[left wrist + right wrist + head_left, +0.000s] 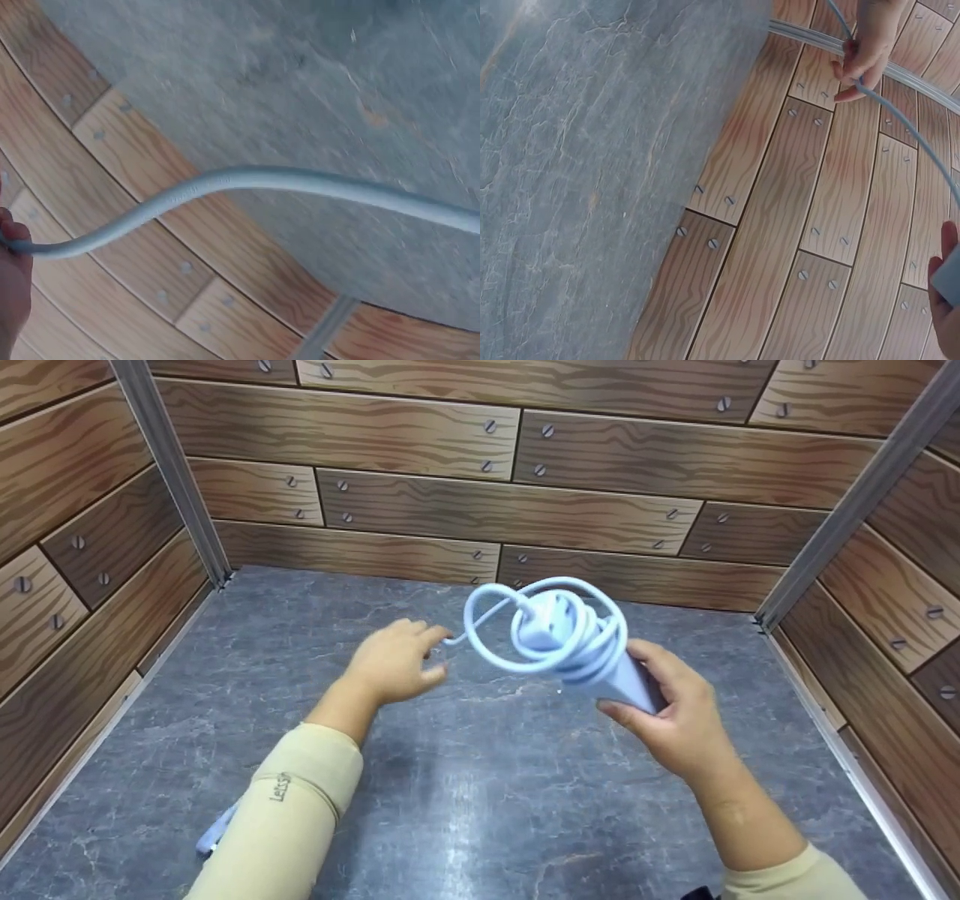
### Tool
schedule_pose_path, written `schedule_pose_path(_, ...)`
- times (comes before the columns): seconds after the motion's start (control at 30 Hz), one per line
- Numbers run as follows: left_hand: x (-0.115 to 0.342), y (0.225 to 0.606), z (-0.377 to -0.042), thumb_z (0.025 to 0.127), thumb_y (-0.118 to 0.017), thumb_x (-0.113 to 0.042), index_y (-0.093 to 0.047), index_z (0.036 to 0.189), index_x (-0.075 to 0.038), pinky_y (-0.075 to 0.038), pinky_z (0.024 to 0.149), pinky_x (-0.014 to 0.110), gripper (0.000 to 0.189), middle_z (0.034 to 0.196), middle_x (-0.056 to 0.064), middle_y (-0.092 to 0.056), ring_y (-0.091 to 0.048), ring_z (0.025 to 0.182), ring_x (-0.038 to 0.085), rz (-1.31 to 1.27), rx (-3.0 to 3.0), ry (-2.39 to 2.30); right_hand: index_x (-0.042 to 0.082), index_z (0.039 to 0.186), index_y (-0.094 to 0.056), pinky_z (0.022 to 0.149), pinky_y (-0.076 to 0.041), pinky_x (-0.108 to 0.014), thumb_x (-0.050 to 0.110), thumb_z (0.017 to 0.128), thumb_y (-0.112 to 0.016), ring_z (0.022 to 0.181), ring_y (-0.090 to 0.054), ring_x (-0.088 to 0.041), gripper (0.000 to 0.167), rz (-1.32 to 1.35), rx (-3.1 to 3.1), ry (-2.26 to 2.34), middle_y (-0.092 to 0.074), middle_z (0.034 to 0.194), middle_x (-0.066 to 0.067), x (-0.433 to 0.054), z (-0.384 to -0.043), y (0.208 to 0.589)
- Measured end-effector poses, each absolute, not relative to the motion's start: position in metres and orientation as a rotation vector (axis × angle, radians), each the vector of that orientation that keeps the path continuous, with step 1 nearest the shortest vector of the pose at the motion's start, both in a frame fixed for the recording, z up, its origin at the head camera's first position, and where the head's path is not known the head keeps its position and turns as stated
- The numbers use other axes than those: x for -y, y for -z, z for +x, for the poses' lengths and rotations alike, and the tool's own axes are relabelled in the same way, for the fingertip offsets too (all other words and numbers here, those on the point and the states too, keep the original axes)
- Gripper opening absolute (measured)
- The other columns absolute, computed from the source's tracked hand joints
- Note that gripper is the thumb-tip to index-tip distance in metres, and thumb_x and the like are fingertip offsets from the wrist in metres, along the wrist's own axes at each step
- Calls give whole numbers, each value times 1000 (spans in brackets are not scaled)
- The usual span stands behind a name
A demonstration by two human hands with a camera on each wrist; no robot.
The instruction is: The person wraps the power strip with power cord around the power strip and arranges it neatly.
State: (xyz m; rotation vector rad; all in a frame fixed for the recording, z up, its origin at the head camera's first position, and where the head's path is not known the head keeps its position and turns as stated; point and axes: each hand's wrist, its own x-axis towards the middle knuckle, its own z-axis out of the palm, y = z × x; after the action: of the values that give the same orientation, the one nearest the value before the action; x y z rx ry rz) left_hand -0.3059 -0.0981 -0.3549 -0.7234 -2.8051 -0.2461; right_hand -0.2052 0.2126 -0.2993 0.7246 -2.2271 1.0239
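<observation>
My right hand (679, 716) grips the lower end of a pale power strip (624, 686), tilted up over the tabletop. Several turns of its pale cord (504, 664) wrap the upper end, where slotted outlets show, and a loose loop hangs off to the left. Left of it, my left hand (394, 664) pinches a stretch of the cord. The left wrist view shows the cord (255, 178) running across from the fingertips of the left hand (13, 292). In the right wrist view the cord (911, 124) runs from the left hand (874, 41) towards the power strip (949, 277) in the right hand (946, 326).
A dark grey marbled tabletop (450, 780) lies below both hands. Wood-patterned panels (420, 502) wall it in at the back and both sides, with metal posts (174, 472) at the corners. A small pale blue object (217, 832) shows partly behind the left sleeve.
</observation>
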Motion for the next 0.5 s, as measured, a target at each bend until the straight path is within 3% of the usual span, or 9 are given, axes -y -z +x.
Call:
schedule_pose_path(0.2, 84, 360, -297, 82, -58, -44, -54, 116, -20, -45, 75, 35, 42, 90, -3, -58, -52, 83, 18, -851, 2865, 154, 3, 111, -61, 64, -40, -21, 8, 64, -80, 76, -52, -10, 50, 587, 2214, -1005, -64, 94, -8, -208, -208, 297)
schedule_pose_path(0.5, 77, 357, -290, 85, -58, -40, -55, 102, -21, -47, 58, 36, 25, 70, -8, -59, -57, 66, 14, -1016, 2865, 101, 2, 113, -57, 65, -41, -41, 22, 73, -76, 79, -55, -27, 48, 207, 2391, -846, -62, 97, -15, -212, -225, 307)
